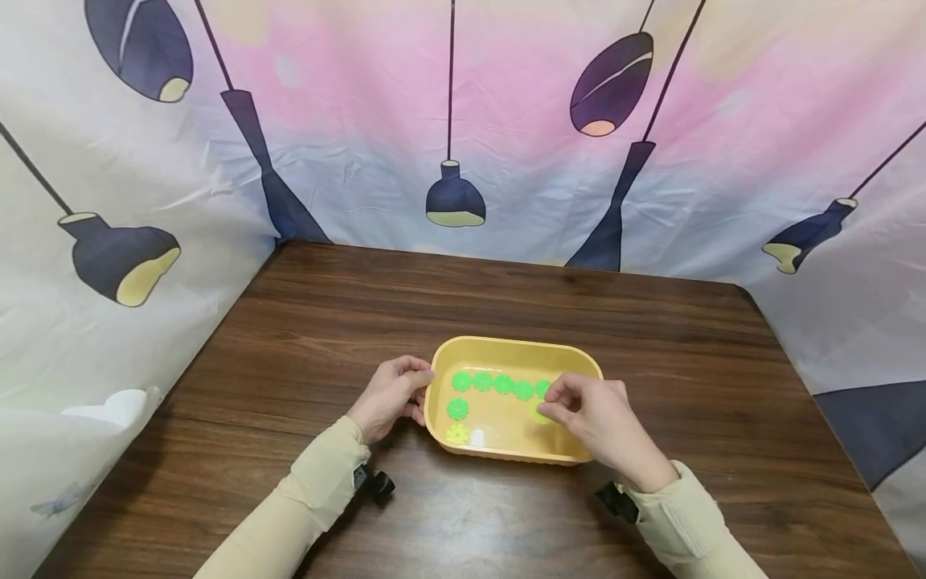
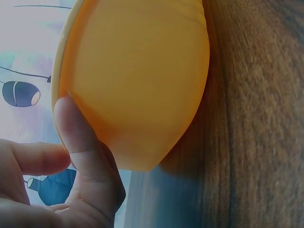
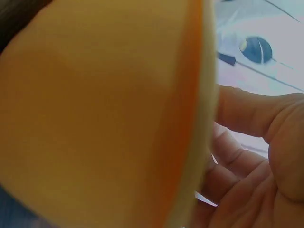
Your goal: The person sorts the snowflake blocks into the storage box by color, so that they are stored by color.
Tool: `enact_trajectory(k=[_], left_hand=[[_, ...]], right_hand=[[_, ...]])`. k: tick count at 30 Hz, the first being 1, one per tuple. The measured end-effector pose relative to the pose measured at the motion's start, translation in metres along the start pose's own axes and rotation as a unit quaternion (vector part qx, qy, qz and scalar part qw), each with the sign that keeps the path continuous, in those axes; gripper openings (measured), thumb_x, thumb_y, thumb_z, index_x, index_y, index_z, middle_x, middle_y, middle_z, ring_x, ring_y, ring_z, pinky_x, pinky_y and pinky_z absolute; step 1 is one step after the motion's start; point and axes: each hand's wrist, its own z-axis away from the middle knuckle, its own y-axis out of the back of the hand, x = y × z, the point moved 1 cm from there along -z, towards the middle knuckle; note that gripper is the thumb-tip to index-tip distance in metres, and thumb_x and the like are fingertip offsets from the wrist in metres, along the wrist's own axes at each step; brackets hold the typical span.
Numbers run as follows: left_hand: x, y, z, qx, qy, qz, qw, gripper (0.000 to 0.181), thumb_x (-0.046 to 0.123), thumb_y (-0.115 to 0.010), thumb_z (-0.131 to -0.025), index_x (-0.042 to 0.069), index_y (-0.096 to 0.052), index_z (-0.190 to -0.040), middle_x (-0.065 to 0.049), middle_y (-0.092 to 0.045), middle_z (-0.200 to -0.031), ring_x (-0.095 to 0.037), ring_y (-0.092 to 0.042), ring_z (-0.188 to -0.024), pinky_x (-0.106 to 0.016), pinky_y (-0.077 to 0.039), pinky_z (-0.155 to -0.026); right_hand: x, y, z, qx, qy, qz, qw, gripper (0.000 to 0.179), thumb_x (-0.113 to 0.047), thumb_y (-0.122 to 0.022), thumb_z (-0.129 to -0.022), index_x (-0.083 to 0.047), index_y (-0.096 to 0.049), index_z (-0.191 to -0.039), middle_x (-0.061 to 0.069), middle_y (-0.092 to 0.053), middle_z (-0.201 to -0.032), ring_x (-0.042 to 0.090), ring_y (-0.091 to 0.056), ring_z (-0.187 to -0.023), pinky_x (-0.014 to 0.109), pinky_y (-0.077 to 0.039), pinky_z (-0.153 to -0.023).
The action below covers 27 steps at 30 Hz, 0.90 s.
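A yellow plastic tub (image 1: 517, 458) with rounded corners sits on the table. My left hand (image 1: 388, 398) grips its left end; in the left wrist view the thumb (image 2: 78, 126) lies against the outer wall near the rim. Inside, several green flower-shaped pieces (image 1: 503, 383) form a row along the back, and another green one (image 1: 457, 408) lies at the left above a yellow flower-shaped piece (image 1: 457, 433). My right hand (image 1: 596, 414) reaches over the right side, thumb and forefinger pinching a yellow-green flower-shaped piece (image 1: 538, 413). The tub wall (image 3: 95, 118) hides those fingertips in the right wrist view.
The dark wood-grain table (image 1: 347, 305) extends around the tub on all sides. A printed cloth backdrop (image 1: 347, 121) with hanging lamps rises behind the table and at both sides. Dark wrist-camera mounts (image 1: 378, 486) jut out from the sleeves in front of the tub.
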Motion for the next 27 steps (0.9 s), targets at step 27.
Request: enact_trajectory(k=[27], left_hand=[[-0.001, 0.001, 0.0, -0.005, -0.006, 0.006, 0.9999, 0.025, 0.006, -0.055, -0.094, -0.009, -0.049, -0.113, -0.007, -0.051, -0.07, -0.014, -0.05, -0.052, -0.025, -0.049, -0.042]], right_hand=[[-0.033, -0.061, -0.024, -0.076, 0.013, 0.089, 0.993, 0.009, -0.019, -0.076, -0.083, -0.019, -0.067, -0.08, -0.019, -0.057, -0.062, -0.002, -0.051, -0.058, 0.046, -0.034, -0.084]])
